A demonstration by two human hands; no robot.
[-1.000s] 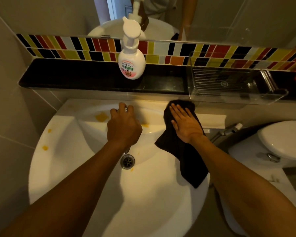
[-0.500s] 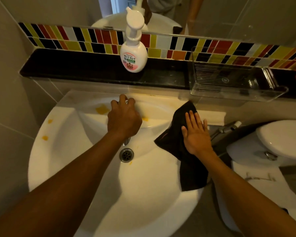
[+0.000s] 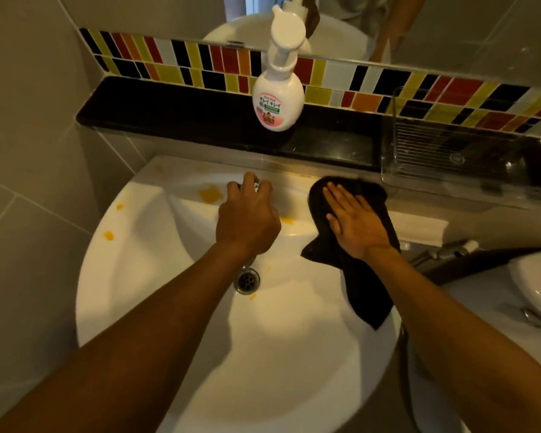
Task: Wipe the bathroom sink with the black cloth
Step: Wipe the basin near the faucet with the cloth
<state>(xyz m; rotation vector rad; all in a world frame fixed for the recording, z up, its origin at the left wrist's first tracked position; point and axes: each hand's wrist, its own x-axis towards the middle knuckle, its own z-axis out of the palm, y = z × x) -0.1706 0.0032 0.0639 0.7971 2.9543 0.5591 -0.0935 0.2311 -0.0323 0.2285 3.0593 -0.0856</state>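
The white bathroom sink [image 3: 156, 276] fills the middle of the head view, with orange-yellow stains [image 3: 210, 195] on its back ledge and left rim. The black cloth [image 3: 369, 289] lies over the sink's right rim and back ledge, one end hanging down the side. My right hand [image 3: 355, 225] presses flat on the cloth, fingers spread. My left hand [image 3: 247, 220] is closed over the tap at the back of the basin; the tap is mostly hidden under it. The drain [image 3: 246, 280] shows just below my left wrist.
A white pump soap bottle [image 3: 278, 98] stands on the black shelf [image 3: 169, 117] behind the sink. A clear plastic rack [image 3: 469, 157] sits on the shelf at right. A toilet [image 3: 537, 285] and a spray hose [image 3: 444, 251] are to the right.
My right hand slid the cloth back toward the rear ledge after pulling it right along the rim. My left hand stayed on the tap.
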